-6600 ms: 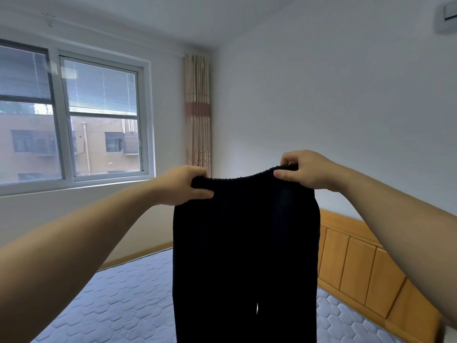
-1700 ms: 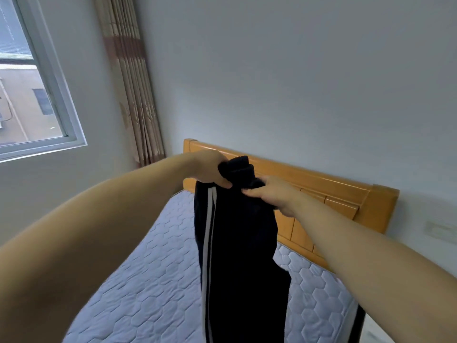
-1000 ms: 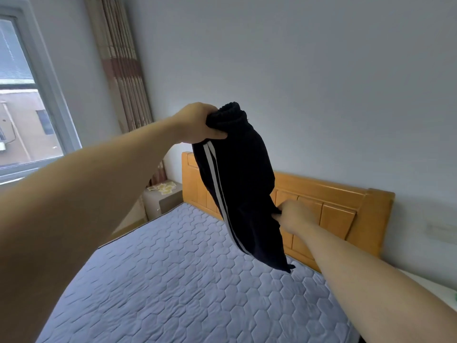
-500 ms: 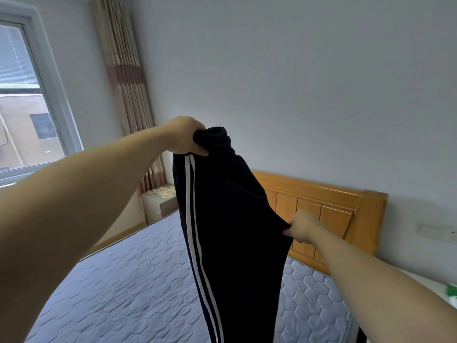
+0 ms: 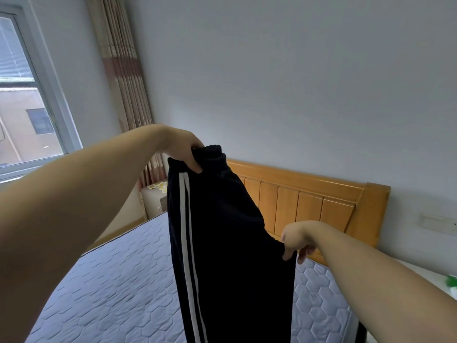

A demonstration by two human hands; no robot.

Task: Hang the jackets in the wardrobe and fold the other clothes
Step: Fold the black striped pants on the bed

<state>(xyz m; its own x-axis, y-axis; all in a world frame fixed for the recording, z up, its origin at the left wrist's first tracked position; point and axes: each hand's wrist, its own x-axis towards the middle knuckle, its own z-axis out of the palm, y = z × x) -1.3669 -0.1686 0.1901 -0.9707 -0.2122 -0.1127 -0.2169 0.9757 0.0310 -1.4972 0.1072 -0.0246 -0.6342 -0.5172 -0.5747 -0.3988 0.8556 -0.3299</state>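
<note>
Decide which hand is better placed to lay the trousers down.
Probably the right hand: it pinches the black white-striped trousers low, nearer the grey quilted mattress; the left hand grips the waistband high.

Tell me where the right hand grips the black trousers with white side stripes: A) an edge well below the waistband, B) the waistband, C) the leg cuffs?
A: the right hand pinches the black trousers with white side stripes partway down one edge; the left hand holds the waistband.

Bare left forearm [image 5: 86, 194] and left hand [image 5: 184, 151], bare right forearm [image 5: 383, 280] and right hand [image 5: 295, 237]
</note>
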